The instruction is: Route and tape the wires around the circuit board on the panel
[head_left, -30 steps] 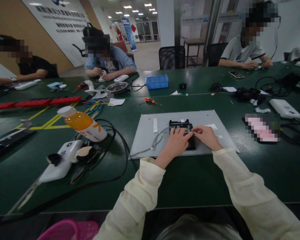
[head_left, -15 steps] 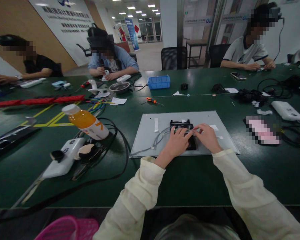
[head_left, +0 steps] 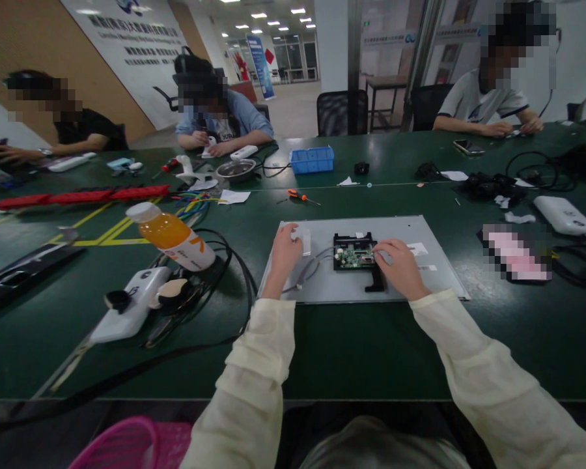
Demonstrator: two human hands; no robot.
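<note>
- The left hand (head_left: 286, 253) is half curled at the panel's (head_left: 388, 226) left side, by the white strip; whether it grips anything, I cannot tell.
- The panel lies flat on the bench (head_left: 371, 355), wide, thin and probably stiff but easily flexed or cracked; if lifted, it is best taken by its left and right edges, both hands level, with no pressing in the middle.
- The strip (head_left: 306, 242) lies flat on the panel; it looks light and limp, a thing to take by one end.
- The cable (head_left: 311, 267) curves over the panel to the board's left end; it should bend freely, but a tug would strain the joint, so the plug is the place to hold.
- The board (head_left: 354, 259) sits in the black bracket (head_left: 375, 280) on the panel, about mid-width; likely light, rigid and fragile, it is best held by its bare edges, clear of the parts.
- The right hand (head_left: 398, 262) has fingertips drawn together at the board's right end; whether they pinch something small is hidden.
</note>
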